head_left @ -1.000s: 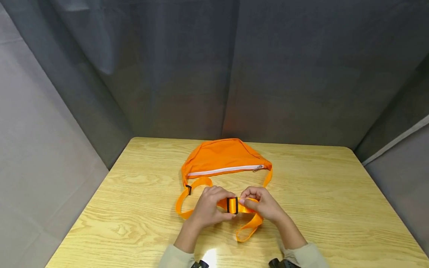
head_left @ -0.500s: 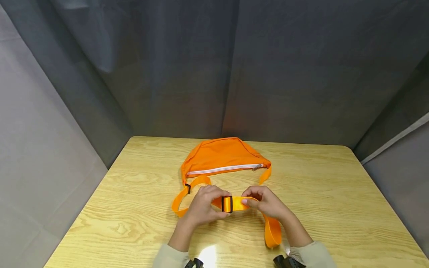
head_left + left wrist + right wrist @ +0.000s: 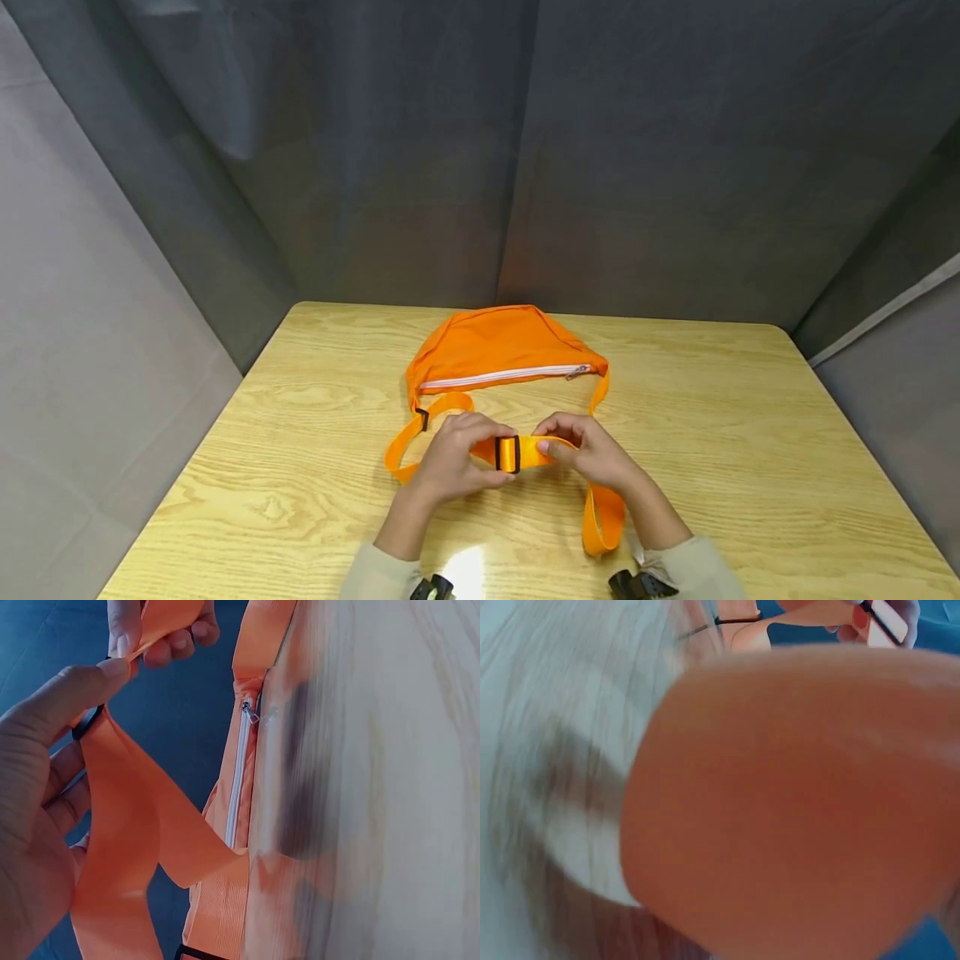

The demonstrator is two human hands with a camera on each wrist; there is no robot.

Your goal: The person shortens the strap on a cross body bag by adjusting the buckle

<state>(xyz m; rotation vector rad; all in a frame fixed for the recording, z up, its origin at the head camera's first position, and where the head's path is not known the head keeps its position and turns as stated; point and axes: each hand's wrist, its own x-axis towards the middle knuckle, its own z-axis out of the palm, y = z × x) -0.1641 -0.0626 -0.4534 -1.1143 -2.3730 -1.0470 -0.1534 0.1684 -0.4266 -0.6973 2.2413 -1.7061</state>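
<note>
Orange waist bag (image 3: 506, 346), laid on wood-grain table (image 3: 750, 433); black strap slider (image 3: 517, 455) is pinched by left hand (image 3: 456, 462), orange strap (image 3: 533, 452) by right hand (image 3: 594, 457), apparently so both are steadied.

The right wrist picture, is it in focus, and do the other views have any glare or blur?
Right wrist: no, the orange strap looms in front, strongly out of focus; left wrist: the left hand looks fairly clear, but the table shows streaky blur around a dark patch; head: mostly clear, with white glare on the tabletop near the bottom edge.
</note>
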